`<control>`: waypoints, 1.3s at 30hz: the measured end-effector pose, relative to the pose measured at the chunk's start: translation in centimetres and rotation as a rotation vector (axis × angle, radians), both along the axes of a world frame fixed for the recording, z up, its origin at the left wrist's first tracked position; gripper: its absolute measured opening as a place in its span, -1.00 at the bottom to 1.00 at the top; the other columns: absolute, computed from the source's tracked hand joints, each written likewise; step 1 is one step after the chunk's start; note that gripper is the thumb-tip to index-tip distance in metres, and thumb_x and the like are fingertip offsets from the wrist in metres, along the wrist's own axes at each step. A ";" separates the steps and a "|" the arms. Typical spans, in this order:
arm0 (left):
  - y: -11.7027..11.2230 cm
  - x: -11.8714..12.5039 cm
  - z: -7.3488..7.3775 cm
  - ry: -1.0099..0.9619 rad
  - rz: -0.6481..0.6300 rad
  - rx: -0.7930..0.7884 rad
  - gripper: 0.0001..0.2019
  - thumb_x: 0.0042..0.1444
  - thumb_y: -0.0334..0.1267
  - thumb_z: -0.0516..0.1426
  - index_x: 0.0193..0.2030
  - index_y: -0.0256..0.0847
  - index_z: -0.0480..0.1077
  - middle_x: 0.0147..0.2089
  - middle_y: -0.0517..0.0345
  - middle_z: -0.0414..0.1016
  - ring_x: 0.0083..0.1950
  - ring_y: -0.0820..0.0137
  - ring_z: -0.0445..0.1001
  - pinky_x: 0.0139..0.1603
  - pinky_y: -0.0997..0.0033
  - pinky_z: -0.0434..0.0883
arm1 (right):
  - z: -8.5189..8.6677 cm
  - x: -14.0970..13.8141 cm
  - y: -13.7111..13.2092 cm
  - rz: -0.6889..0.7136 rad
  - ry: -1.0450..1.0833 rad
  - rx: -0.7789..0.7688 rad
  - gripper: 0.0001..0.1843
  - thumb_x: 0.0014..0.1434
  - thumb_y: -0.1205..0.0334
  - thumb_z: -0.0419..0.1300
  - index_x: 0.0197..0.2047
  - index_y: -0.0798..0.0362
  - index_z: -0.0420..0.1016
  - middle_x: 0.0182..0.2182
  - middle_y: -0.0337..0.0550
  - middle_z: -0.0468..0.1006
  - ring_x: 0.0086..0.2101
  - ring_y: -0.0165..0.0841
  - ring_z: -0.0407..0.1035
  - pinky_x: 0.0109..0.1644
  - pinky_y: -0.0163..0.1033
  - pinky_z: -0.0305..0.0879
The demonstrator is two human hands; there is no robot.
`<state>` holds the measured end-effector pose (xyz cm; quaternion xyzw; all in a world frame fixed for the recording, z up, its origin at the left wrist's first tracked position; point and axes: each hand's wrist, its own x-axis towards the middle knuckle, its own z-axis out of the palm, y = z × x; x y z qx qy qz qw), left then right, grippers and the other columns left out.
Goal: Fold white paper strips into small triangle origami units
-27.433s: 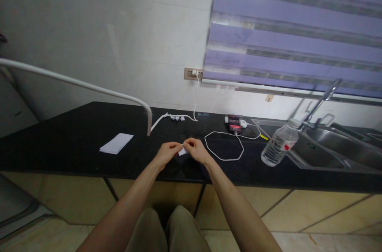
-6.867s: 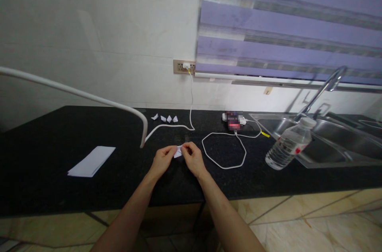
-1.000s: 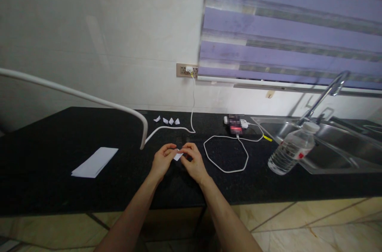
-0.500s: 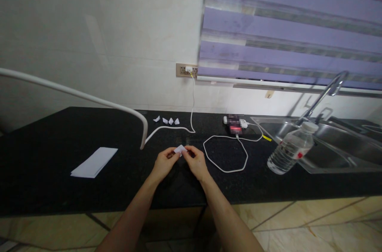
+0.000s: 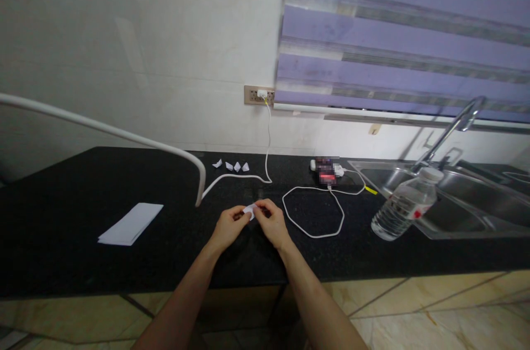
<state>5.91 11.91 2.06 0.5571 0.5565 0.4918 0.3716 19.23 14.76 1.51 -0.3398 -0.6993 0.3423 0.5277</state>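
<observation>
A small folded piece of white paper (image 5: 249, 210) is pinched between my two hands, above the black counter (image 5: 182, 261). My left hand (image 5: 227, 227) is closed on its left side, thumb on top. My right hand (image 5: 271, 222) grips the right side, its thumb and fingers partly covering the paper. Several small folded paper pieces (image 5: 237, 166) lie in a row at the back of the counter, beyond my hands. To the left rests a flat stack of white paper strips (image 5: 131, 224).
A thick white cable (image 5: 157, 144) crosses from the left onto the counter. At right, a phone (image 5: 327, 171) lies with a looped charging cable (image 5: 313, 237). A water bottle (image 5: 403, 206) stands before the steel sink (image 5: 439, 237). A plug sits in the wall socket (image 5: 252, 95).
The paper between my fingers has turned slightly and shows less of its surface. My fingers have shifted a little on it; the other things lie as before.
</observation>
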 end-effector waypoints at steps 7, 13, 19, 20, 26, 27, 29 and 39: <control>-0.2 0.0 0.5 0.116 0.018 -0.008 -0.71 -0.07 -0.08 0.03 -0.47 -0.24 0.44 -0.54 0.22 0.42 -0.45 0.43 0.37 -0.38 0.51 0.25 | 0.0 0.0 0.0 -0.020 -0.010 0.041 -0.87 0.06 0.30 0.05 -0.35 0.05 0.41 -0.40 -0.21 0.40 -0.39 -0.43 0.28 -0.32 -0.34 0.22; -0.1 0.2 0.4 0.035 0.051 0.035 -0.75 -0.07 -0.13 0.04 -0.47 -0.24 0.44 -0.55 0.20 0.42 -0.45 0.43 0.38 -0.40 0.51 0.27 | 0.3 0.0 -0.4 -0.116 -0.079 0.181 -0.90 0.00 0.36 0.12 -0.40 0.01 0.44 -0.34 -0.16 0.34 -0.24 -0.35 0.24 -0.16 -0.24 0.19; 0.2 0.1 0.1 0.001 0.126 0.078 -0.78 -0.09 -0.19 0.04 -0.42 -0.26 0.45 -0.56 0.22 0.42 -0.47 0.45 0.37 -0.38 0.50 0.29 | 0.3 -0.1 -0.6 -0.141 -0.155 0.236 -0.84 0.02 0.33 0.12 -0.31 -0.03 0.48 -0.36 -0.16 0.29 -0.26 -0.35 0.21 -0.15 -0.23 0.18; 0.2 0.1 0.1 -0.005 0.137 0.083 -0.78 -0.10 -0.19 0.05 -0.41 -0.26 0.45 -0.55 0.21 0.43 -0.46 0.44 0.38 -0.38 0.50 0.29 | 0.2 -0.1 -0.6 -0.138 -0.164 0.242 -0.83 0.02 0.34 0.12 -0.30 -0.03 0.48 -0.36 -0.16 0.29 -0.26 -0.35 0.20 -0.15 -0.23 0.19; 0.3 -0.1 -0.3 0.012 0.162 0.132 -0.76 -0.08 -0.19 0.05 -0.32 -0.25 0.45 -0.42 0.16 0.49 -0.37 0.41 0.41 -0.29 0.46 0.31 | 0.2 -0.1 -0.7 -0.157 -0.184 0.258 -0.80 0.03 0.31 0.12 -0.24 -0.06 0.48 -0.37 -0.16 0.28 -0.27 -0.34 0.20 -0.16 -0.22 0.19; 0.3 -0.2 -0.4 0.023 0.168 0.150 -0.76 -0.07 -0.19 0.05 -0.32 -0.24 0.45 -0.39 0.15 0.49 -0.34 0.40 0.42 -0.27 0.45 0.32 | 0.3 -0.1 -0.8 -0.157 -0.179 0.255 -0.79 0.02 0.29 0.13 -0.23 -0.06 0.48 -0.37 -0.16 0.29 -0.27 -0.34 0.20 -0.16 -0.21 0.19; 0.3 -0.2 -0.5 0.044 0.178 0.190 -0.77 -0.07 -0.19 0.05 -0.32 -0.22 0.45 -0.34 0.14 0.50 -0.29 0.37 0.42 -0.21 0.43 0.32 | 0.5 -0.1 -0.9 -0.136 -0.165 0.240 -0.78 0.02 0.28 0.13 -0.22 -0.06 0.47 -0.36 -0.15 0.32 -0.27 -0.34 0.22 -0.16 -0.21 0.20; 0.2 0.0 -0.4 0.071 0.133 0.254 -0.78 -0.06 -0.22 0.06 -0.30 -0.20 0.46 -0.24 0.12 0.49 -0.16 0.36 0.41 -0.06 0.40 0.28 | -0.2 -0.2 -0.4 -0.087 -0.061 0.144 -0.84 0.05 0.34 0.05 -0.30 0.02 0.43 -0.38 -0.16 0.43 -0.33 -0.37 0.30 -0.19 -0.24 0.24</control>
